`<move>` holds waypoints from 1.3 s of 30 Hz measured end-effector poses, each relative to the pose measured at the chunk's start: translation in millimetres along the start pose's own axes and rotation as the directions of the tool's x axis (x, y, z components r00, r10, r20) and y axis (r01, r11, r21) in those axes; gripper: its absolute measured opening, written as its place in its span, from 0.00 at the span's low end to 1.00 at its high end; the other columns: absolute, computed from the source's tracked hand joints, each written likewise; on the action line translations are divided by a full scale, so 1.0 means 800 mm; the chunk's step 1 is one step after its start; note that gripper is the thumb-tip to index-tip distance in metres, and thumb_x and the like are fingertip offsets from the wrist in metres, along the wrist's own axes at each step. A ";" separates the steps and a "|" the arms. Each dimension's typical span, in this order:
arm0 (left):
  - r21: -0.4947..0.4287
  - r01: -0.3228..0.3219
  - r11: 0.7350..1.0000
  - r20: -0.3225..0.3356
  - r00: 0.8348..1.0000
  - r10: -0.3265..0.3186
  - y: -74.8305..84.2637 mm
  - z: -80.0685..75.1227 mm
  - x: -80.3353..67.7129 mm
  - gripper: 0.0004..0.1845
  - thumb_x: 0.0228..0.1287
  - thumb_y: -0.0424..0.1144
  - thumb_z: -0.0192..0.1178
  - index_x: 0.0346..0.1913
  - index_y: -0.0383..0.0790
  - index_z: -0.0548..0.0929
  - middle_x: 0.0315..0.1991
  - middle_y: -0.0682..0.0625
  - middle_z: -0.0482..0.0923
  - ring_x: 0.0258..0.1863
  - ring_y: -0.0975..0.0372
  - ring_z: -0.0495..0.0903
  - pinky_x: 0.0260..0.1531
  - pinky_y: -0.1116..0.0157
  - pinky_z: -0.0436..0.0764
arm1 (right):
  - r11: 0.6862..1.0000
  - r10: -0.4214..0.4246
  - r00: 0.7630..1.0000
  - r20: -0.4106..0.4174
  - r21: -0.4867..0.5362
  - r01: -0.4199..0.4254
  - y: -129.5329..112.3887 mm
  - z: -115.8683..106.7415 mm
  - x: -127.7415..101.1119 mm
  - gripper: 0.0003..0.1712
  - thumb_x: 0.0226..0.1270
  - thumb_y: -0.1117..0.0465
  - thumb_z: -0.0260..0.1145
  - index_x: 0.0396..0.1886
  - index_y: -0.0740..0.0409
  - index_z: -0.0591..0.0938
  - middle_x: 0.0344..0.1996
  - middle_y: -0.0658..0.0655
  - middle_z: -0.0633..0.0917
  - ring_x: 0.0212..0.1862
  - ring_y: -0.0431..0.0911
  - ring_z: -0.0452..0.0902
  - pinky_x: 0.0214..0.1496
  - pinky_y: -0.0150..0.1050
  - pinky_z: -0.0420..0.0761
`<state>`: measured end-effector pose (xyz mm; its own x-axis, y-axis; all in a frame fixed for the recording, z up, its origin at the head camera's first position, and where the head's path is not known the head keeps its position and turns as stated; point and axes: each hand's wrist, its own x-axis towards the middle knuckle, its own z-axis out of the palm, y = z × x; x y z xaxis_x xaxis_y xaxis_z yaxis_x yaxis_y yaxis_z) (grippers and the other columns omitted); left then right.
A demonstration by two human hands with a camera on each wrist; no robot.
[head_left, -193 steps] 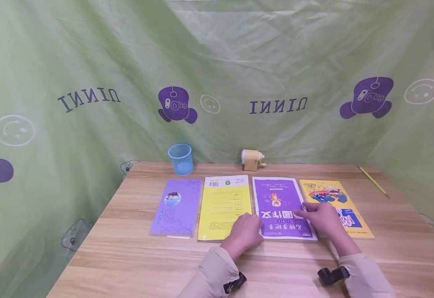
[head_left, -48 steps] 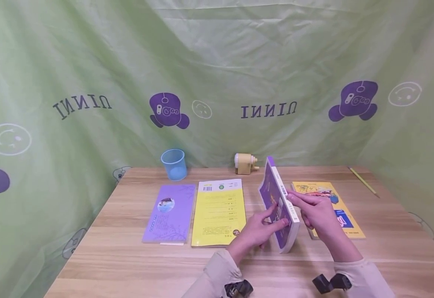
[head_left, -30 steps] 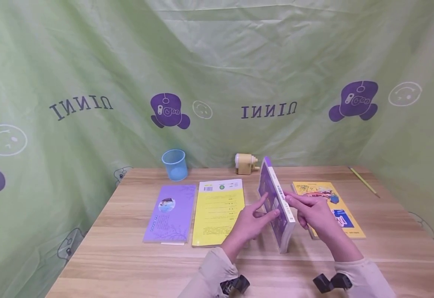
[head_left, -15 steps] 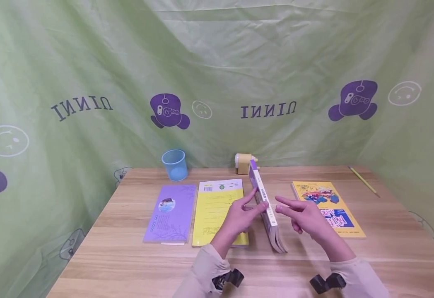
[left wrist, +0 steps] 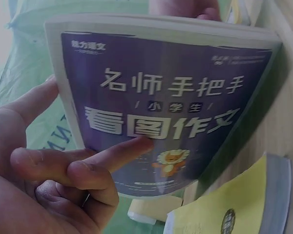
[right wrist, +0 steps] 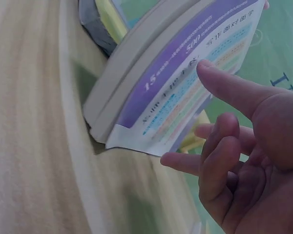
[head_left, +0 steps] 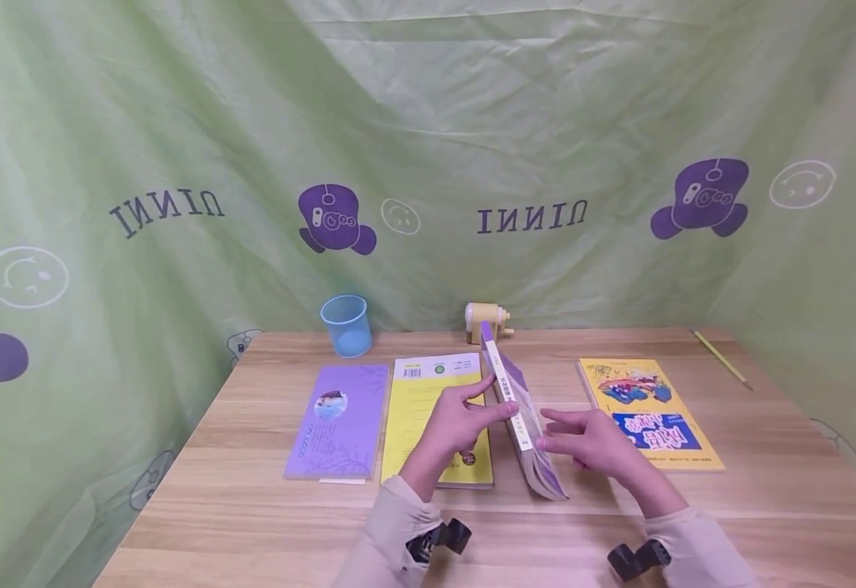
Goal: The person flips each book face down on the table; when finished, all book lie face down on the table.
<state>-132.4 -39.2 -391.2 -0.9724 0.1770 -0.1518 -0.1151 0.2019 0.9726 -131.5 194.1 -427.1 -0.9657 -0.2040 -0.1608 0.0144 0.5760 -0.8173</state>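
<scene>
In the head view a thick purple-covered book (head_left: 503, 382) stands on edge with its spine up, leaning left. My left hand (head_left: 444, 425) holds it, thumb on the spine; in the left wrist view the index fingertip (left wrist: 145, 142) lies against the front cover (left wrist: 161, 97). On the other side my right hand (head_left: 591, 443) has its thumb and fingers extended at the back cover (right wrist: 185, 83), with the middle fingers bent. A yellow book (head_left: 407, 420) lies flat just left of the held book, partly hidden by my left hand.
A lilac book (head_left: 358, 433) lies at the left and an orange-yellow book (head_left: 696, 437) at the right. Along the back of the wooden table (head_left: 251, 506) are a blue cup (head_left: 347, 327) and a yellow pencil sharpener (head_left: 483, 318). A green pencil (head_left: 722, 359) lies far right.
The purple book, flat and front up at first, has been raised on edge and tipped leftward, showing its back cover. My left hand moved left with it; my right hand parted, then came back lower.
</scene>
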 end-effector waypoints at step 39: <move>0.132 0.000 0.991 -0.037 0.999 0.005 -0.025 0.021 0.013 0.33 0.64 0.34 0.68 0.71 0.38 0.71 0.11 0.59 0.63 0.08 0.68 0.54 0.08 0.73 0.57 | 0.887 -0.073 0.985 -0.153 -0.462 -0.006 0.011 -0.010 -0.001 0.35 0.53 0.43 0.78 0.56 0.59 0.86 0.56 0.74 0.82 0.48 0.60 0.82 0.48 0.55 0.81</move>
<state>-137.2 -25.6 -415.5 -0.9799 0.1420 -0.1400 -0.0870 0.3272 0.9409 -133.0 205.1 -429.7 -0.9925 -0.1217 -0.0139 -0.1010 0.8776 -0.4687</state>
